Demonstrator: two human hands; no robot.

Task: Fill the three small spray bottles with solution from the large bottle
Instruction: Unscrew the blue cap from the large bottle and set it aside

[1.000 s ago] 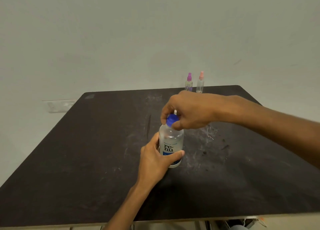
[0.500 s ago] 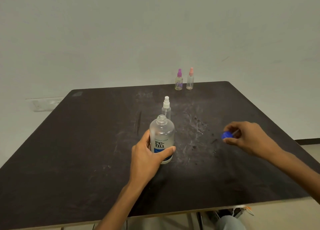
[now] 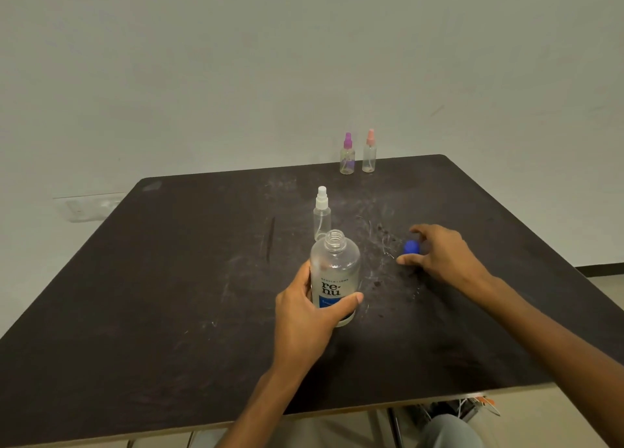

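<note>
The large clear bottle (image 3: 334, 272) with a "re-nu" label stands uncapped near the middle of the dark table (image 3: 169, 295). My left hand (image 3: 304, 316) grips its lower body from the left. My right hand (image 3: 439, 255) is low over the table to the bottle's right, with thumb and fingers curled round the blue cap (image 3: 411, 247). A small spray bottle with a white top (image 3: 321, 213) stands just behind the large bottle. A purple-topped spray bottle (image 3: 347, 155) and a pink-topped one (image 3: 369, 152) stand side by side at the table's far edge.
The table top is scuffed with pale marks right of the bottle. A plain wall rises behind it, with a socket plate (image 3: 87, 207) at the left. Cables and a table leg (image 3: 393, 427) show under the near edge.
My right hand took the blue cap off the large bottle, carried it right and lowered it to the table. My left hand kept its grip on the bottle.
</note>
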